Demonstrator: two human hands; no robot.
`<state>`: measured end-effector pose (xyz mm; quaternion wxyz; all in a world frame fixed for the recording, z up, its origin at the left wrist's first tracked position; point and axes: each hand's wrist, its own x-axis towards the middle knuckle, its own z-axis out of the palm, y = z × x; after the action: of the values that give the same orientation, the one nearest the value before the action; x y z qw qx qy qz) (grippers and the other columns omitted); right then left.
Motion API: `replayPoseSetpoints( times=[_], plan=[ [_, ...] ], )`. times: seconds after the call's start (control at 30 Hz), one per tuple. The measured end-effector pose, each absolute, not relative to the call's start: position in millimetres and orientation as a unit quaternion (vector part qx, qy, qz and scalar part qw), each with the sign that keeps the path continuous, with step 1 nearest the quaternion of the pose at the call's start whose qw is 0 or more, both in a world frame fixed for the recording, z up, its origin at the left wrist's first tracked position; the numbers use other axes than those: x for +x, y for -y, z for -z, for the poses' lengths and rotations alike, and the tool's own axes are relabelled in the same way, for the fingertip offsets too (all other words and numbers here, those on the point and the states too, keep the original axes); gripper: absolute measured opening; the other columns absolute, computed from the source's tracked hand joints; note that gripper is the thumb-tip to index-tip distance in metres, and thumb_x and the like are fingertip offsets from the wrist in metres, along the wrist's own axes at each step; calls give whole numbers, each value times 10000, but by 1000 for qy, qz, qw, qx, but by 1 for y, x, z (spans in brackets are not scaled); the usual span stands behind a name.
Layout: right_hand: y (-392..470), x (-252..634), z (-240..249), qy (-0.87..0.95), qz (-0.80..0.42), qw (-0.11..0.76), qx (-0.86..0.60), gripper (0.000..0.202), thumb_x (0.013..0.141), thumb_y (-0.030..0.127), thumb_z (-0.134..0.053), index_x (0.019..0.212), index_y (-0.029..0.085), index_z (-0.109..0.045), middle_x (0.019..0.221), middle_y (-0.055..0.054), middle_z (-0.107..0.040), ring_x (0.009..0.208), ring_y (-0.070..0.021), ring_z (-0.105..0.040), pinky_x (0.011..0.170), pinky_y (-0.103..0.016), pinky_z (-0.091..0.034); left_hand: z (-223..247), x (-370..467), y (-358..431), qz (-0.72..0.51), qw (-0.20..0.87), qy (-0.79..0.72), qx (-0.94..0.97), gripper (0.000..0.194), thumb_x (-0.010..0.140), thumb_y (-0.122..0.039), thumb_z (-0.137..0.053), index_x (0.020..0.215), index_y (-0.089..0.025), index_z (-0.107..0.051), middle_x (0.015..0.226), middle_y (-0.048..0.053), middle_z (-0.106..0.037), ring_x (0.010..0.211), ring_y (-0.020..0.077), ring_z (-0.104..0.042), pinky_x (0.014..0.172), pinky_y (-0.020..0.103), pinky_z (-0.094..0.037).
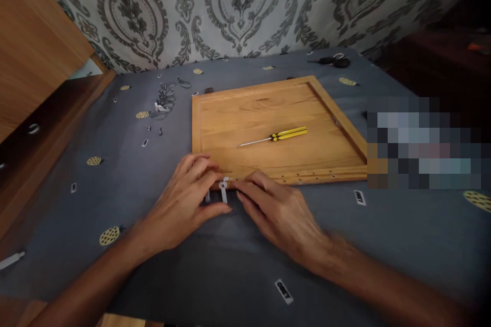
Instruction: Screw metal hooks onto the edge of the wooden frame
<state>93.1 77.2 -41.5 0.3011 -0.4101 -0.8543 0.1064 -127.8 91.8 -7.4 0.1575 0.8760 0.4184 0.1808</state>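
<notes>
A wooden panel [253, 112] with a raised frame lies on the grey-blue cloth. At its near edge, toward the left corner, a small metal bracket [224, 191] sits between my two hands. My left hand [187, 199] curves around the bracket's left side, fingers on the panel edge and thumb below, with a gap between them. My right hand [274, 202] is closed just right of the bracket, fingertips together at the edge; anything between them is too small to make out. A yellow and black screwdriver [288, 134] rests on the panel, its tip pointing left.
Several metal fittings [164, 97] lie in a cluster left of the panel, with small pieces nearer. Black-handled scissors [335, 61] are at the far right of the cloth. A wooden cabinet [42, 36] stands at the left. A blurred-out area covers the right side.
</notes>
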Motion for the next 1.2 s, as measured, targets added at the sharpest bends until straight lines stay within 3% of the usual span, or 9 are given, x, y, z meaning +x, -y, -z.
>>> replayPoseSetpoints(
  times=[0.3, 0.93, 1.2],
  plan=[
    [-79, 91, 48, 886, 2, 261, -384, 345, 1016, 86, -376, 1246, 130, -629, 934, -71, -671, 643, -142, -663, 508, -246, -491, 7, -126, -93, -188, 149, -410, 880, 333, 872, -357, -809, 1093, -175, -641, 1242, 110, -616, 1314, 320, -458, 1063, 522, -501],
    [-78, 92, 47, 892, 32, 262, -367, 353, 1056, 79, -281, 1266, 75, -564, 912, -82, -666, 702, -147, -651, 572, -255, -489, 10, -128, -92, -192, 178, -422, 868, 350, 913, -367, -764, 1215, -249, -630, 1281, 95, -601, 1374, 332, -423, 1114, 592, -454],
    [-77, 93, 46, 891, 15, 269, -366, 353, 992, 22, -348, 1239, 86, -592, 927, -81, -661, 715, -156, -642, 574, -265, -490, 7, -127, -92, -186, 178, -428, 866, 366, 914, -357, -761, 1236, -244, -630, 1289, 101, -596, 1381, 338, -418, 1124, 597, -453]
  ],
)
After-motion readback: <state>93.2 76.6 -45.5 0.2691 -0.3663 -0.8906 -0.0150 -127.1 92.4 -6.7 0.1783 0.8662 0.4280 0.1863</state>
